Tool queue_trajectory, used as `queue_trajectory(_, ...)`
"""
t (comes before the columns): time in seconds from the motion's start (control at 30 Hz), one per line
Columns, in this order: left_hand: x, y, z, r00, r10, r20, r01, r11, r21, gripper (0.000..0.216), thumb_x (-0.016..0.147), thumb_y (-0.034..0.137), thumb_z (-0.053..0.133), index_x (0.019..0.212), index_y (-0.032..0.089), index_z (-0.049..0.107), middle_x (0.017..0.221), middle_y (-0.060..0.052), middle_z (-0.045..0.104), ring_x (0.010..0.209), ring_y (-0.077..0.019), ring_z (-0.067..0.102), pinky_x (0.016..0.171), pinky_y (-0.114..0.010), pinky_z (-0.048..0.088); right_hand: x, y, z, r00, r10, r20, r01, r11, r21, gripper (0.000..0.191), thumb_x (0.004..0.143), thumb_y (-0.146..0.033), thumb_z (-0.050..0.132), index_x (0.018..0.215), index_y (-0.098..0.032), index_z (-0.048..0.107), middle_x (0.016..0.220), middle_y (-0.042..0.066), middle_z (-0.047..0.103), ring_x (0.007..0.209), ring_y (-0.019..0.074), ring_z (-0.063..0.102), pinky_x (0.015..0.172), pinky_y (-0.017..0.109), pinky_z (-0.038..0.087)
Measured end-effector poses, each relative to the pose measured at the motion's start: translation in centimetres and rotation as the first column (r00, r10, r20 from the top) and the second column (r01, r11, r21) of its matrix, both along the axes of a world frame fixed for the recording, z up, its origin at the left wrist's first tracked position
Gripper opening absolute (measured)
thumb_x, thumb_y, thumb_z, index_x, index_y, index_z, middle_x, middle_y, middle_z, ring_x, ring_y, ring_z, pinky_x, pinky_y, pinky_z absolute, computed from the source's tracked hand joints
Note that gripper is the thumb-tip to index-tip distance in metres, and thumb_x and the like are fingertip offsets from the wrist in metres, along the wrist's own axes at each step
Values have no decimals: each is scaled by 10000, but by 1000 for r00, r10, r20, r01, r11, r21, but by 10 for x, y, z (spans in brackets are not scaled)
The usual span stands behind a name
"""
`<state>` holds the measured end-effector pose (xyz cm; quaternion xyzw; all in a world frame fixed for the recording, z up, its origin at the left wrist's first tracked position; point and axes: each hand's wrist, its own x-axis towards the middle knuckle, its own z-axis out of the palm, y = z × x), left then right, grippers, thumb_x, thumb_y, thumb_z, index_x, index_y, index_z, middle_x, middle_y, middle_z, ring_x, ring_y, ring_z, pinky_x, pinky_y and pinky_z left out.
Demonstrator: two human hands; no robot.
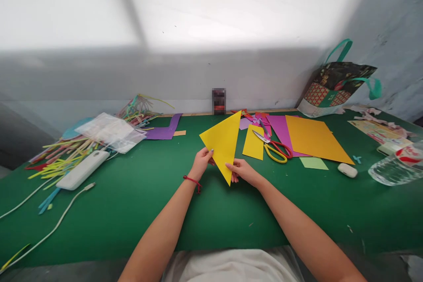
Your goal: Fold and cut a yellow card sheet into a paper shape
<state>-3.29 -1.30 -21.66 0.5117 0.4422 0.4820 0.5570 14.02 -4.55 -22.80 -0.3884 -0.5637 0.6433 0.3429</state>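
Observation:
Both hands hold a yellow sheet of paper [223, 145] above the green table; it has a triangular outline, one corner pointing down toward me. My left hand [202, 162] pinches its left edge, thumb on the front face. Near the lower corner, my right hand [243, 171] grips the right edge with the thumb in front and fingers behind. A red cord bracelet [192, 179] circles the left wrist. Just right of the held paper lie a smaller yellow paper piece [254, 143] and scissors [273, 147] with one red and one yellow handle.
Purple [278, 128] and orange sheets [315, 139] overlap at right, near an earbud case [347, 170] and a plastic bottle [395, 168]. A patterned bag [330, 92] stands behind. Left are paper strips [66, 158], a white power bank [82, 170] and a cable [68, 211].

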Motion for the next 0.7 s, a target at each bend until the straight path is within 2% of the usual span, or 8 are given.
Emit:
queue_trajectory(0.13,-1,1,0,999,43,6,-43,999,17,359,620,471,664,758,159,553,568,14,594,483,-129,553,457,-240,445,-1,-2,1,998,46,31,-46,999,-15,450,628,-593,615,730,-168,506,424,-26,589,359,100,520,382,207,382)
queue_trajectory(0.37,1,1,-1,998,58,-23,-57,998,35,346,636,467,648,769,160,559,583,-1,617,478,-135,561,442,-240,441,-1,-1,0,998,29,56,-29,999,13,446,610,-596,620,689,-175,497,400,-39,566,325,86,478,359,204,340)
queue_trajectory(0.53,0,2,-2,996,87,-15,-87,996,33,342,634,459,652,784,162,571,574,3,620,472,-133,559,434,-234,433,-2,-1,-1,997,48,64,-48,999,9,441,628,-591,616,730,-177,505,427,-31,591,344,96,505,380,209,373)
queue_trajectory(0.7,-3,4,-2,993,119,4,-119,993,24,333,644,456,647,787,165,568,574,6,621,492,-142,576,447,-237,437,-2,-1,-3,997,52,49,-51,999,-12,474,669,-650,533,593,-190,451,429,-12,595,350,93,509,386,206,383)
